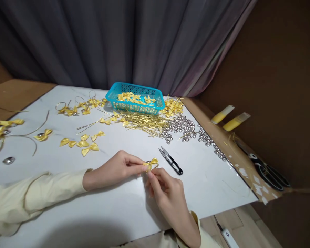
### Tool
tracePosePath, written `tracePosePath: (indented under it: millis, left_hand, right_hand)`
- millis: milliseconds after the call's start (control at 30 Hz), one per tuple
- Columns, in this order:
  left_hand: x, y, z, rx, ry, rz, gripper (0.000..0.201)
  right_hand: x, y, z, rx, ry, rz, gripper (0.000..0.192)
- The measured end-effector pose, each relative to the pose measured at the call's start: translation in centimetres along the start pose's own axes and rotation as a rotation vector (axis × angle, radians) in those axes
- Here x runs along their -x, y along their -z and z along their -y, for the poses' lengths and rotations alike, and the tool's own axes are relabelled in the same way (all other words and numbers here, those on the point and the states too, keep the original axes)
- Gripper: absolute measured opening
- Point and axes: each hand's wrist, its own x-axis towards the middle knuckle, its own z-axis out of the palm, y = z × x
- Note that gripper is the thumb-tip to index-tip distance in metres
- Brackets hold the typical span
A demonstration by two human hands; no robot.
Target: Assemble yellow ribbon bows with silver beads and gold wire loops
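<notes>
- The left hand [116, 170] has its thumb and finger closed in a small pinch on the left end of a yellow bow [153, 161].
- The right hand [172, 193] has its fingertips pinched close together too, at the bow's lower right side.
- So the bow sits right between the two pinches, its long way going side to side, with the right end a bit higher.
- The black snips [175, 165] lie just past the pinch, to the right, nearer the right hand, with their tips pointing away.
</notes>
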Motion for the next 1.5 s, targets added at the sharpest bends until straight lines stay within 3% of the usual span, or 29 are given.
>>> tracePosePath:
  millis: [200,700,767,867,933,1067,1167,1300,1500]
  left_hand:
    - [0.1,-0.5,0.3,0.079,-0.001,0.008,0.026]
    - [-0.3,-2.2,0.3,0.037,0.042,-0.204,0.025]
    - [-0.2,-2.2,0.2,-0.019,0.031,-0.246,0.025]
    - [0.1,-2.1,0.1,-0.103,0.024,-0.281,0.026]
    - [0.3,-2.1,0.1,-0.137,0.009,-0.282,0.027]
    - [0.3,-2.0,0.2,-0.187,-0.076,-0.264,0.027]
    - [0.2,-1.9,0.5,-0.238,-0.158,-0.280,0.024]
    - [0.1,-1.7,1.0,-0.328,-0.260,-0.325,0.022]
    - [0.1,-1.7,1.6,-0.485,-0.485,-0.290,0.022]
  right_hand:
    - [-0.1,0.1,0.1,0.046,0.023,0.014,0.025]
    - [0.0,-0.2,0.2,-0.006,0.049,0.007,0.022]
    - [0.0,0.4,0.1,-0.002,0.091,-0.034,0.018]
    - [-0.1,1.9,0.0,0.127,0.178,-0.234,0.010]
    - [-0.4,2.8,-0.2,0.177,0.190,-0.295,0.013]
    - [-1.2,3.0,-0.8,-0.122,0.036,-0.055,0.036]
    - [-1.5,2.8,-1.0,-0.344,-0.126,0.109,0.037]
    - [-1.2,3.7,0.0,-0.182,-0.228,0.183,0.025]
    - [-1.2,4.8,2.4,0.001,-0.034,0.260,0.027]
